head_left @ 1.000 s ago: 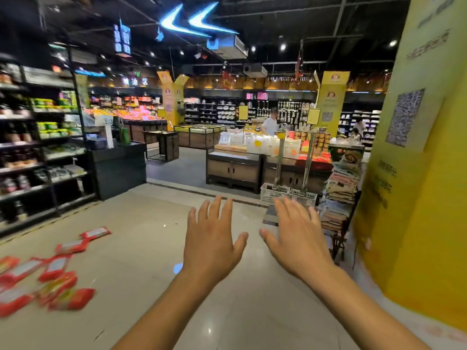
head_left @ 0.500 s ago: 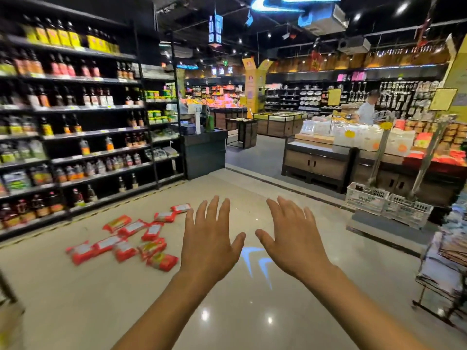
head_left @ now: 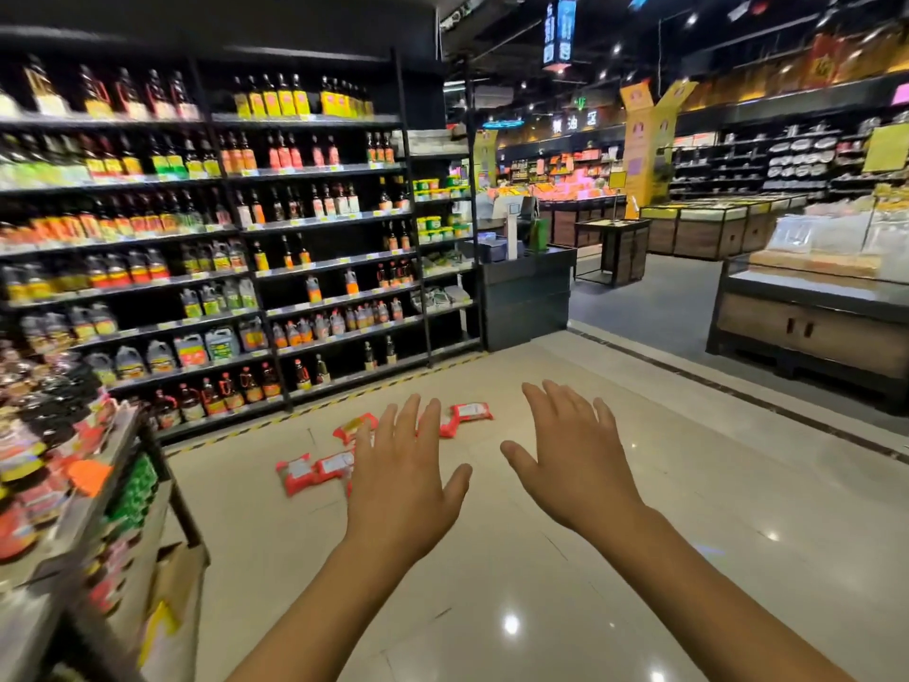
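Note:
Both my hands are stretched out in front of me, backs up, fingers straight and spread, holding nothing. My left hand (head_left: 401, 479) hangs in the middle of the view, and my right hand (head_left: 575, 457) is beside it to the right. Several red flat packets (head_left: 315, 470) lie scattered on the pale tiled floor beyond my left hand, which hides some of them. One more red packet (head_left: 472, 412) lies furthest back between the hands.
Tall dark shelves of bottles (head_left: 236, 248) line the left side. A display stand with packaged goods (head_left: 64, 484) is close at my lower left. A dark counter (head_left: 526, 292) stands at the shelf end, and wooden display cabinets (head_left: 806, 327) stand at the right.
The view has swung to the left: the shelves now fill the left side and the red packets have shifted toward the centre, behind my left hand. Both hands stay open and spread.

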Demonstrator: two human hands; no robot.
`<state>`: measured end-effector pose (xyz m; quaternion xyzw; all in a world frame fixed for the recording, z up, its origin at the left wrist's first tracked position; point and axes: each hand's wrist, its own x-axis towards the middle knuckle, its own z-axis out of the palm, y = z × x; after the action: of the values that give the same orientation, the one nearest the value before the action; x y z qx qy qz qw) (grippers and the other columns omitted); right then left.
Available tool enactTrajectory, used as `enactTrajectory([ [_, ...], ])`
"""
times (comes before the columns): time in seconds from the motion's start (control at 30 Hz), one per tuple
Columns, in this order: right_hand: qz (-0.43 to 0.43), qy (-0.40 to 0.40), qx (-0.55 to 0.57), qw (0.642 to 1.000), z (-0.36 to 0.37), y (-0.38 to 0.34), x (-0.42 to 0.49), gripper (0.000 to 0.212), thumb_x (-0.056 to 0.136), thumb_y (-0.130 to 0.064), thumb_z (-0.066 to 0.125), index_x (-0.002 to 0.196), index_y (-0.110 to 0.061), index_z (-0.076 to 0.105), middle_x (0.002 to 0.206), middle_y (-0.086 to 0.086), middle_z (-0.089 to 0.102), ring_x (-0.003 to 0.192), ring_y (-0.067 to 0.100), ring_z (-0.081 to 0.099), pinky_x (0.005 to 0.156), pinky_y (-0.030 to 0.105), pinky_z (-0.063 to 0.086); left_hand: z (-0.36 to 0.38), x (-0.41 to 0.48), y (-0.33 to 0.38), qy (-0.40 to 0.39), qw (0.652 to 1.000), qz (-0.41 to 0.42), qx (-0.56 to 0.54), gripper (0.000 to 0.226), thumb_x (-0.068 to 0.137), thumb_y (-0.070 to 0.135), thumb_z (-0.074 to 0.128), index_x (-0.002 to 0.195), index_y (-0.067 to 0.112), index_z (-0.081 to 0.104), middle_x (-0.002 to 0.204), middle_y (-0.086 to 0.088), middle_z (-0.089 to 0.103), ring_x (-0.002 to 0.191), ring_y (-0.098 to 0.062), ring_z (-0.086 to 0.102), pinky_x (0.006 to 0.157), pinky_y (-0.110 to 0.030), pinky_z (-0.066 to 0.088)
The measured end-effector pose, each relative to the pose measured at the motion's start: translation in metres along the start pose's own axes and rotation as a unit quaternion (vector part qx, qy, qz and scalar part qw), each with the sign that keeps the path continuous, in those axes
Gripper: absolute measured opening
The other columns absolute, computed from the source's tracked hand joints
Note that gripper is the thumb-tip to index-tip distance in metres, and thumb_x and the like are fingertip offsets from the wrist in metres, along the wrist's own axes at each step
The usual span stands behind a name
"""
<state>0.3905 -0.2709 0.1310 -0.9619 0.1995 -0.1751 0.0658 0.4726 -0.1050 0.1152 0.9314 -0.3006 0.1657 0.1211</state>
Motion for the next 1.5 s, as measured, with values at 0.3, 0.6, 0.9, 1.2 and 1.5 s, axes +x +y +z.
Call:
enactTrajectory([
  [0.3,-0.041,-0.036,0.025,0.998,0.05,0.022,0.088,0.07,0.103,-0.057,0.038,0.161,-0.026,0.015,0.169,0.002,0.018,0.156,0.022,0.016,0.126,0.048,0.01,0.045,0.066,-0.029,-0.002,0.998,-0.059,0.025,0.079,0.099,0.065,0.044,0.163,0.024,0.02,0.171,-0.003,0.019,0.158,-0.027,0.017,0.128,-0.049,0.012],
  [0.6,-0.074,-0.077,0.018,0.994,0.122,0.008,0.192,0.071,0.102,-0.059,0.037,0.161,-0.027,0.013,0.169,0.003,0.019,0.156,0.022,0.015,0.127,0.047,0.008,0.112,0.148,-0.094,-0.014,0.994,-0.101,0.042,0.079,0.097,0.064,0.049,0.161,0.02,0.03,0.168,-0.006,0.03,0.154,-0.03,0.028,0.125,-0.052,0.023],
  [0.9,-0.055,-0.088,-0.01,0.995,0.179,0.004,0.334,0.071,0.102,-0.057,0.039,0.161,-0.025,0.014,0.169,0.003,0.019,0.155,0.022,0.016,0.126,0.046,0.008,0.186,0.288,-0.153,-0.034,0.994,-0.1,0.012,0.081,0.096,0.062,0.053,0.16,0.019,0.03,0.165,-0.007,0.034,0.151,-0.03,0.031,0.123,-0.05,0.024],
  [1.2,-0.009,-0.091,-0.026,0.995,0.208,0.032,0.427,0.071,0.103,-0.055,0.04,0.161,-0.025,0.014,0.169,0.002,0.018,0.155,0.022,0.016,0.126,0.045,0.008,0.242,0.401,-0.159,-0.066,0.996,-0.058,-0.027,0.083,0.099,0.064,0.043,0.165,0.022,0.015,0.172,-0.004,0.018,0.158,-0.027,0.016,0.128,-0.049,0.013],
  [1.5,-0.003,-0.093,-0.015,0.996,0.253,0.08,0.54,0.07,0.103,-0.055,0.04,0.161,-0.024,0.015,0.169,0.003,0.019,0.155,0.021,0.017,0.126,0.044,0.009,0.303,0.513,-0.147,-0.079,0.995,-0.06,-0.026,0.082,0.1,0.064,0.042,0.165,0.023,0.013,0.173,-0.003,0.014,0.159,-0.026,0.013,0.129,-0.048,0.009],
])
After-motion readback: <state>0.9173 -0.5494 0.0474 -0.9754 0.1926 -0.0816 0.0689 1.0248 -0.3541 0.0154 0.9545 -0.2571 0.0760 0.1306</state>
